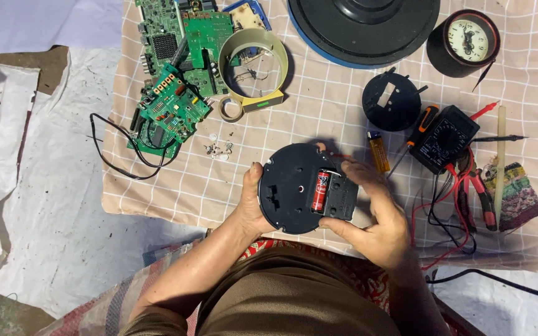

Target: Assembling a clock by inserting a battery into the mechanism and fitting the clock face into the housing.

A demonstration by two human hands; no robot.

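1. Clock back [294, 186], a round black disc with a square movement housing and a red battery [319, 190] seated in it, is held just above the near edge of a checked cloth [319, 112].
2. Left hand [251, 208] cups the disc's left rim, thumb curled over the edge, fingers hidden beneath.
3. Right hand [378, 214] grips the housing side, fingers pressed together along its top edge and thumb under the lower corner.
4. Steady work here seems to call for a level disc and a firm left-hand grip while the right handles the housing.
5. Close by lie a yellow lighter [378, 151], a black multimeter [444, 138] with red and black leads, and red-handled pliers [479, 198].
6. Farther off sit green circuit boards [179, 68], a cream ring [253, 62] and a small round clock [465, 42]; the trailing leads crowd the right hand's side.
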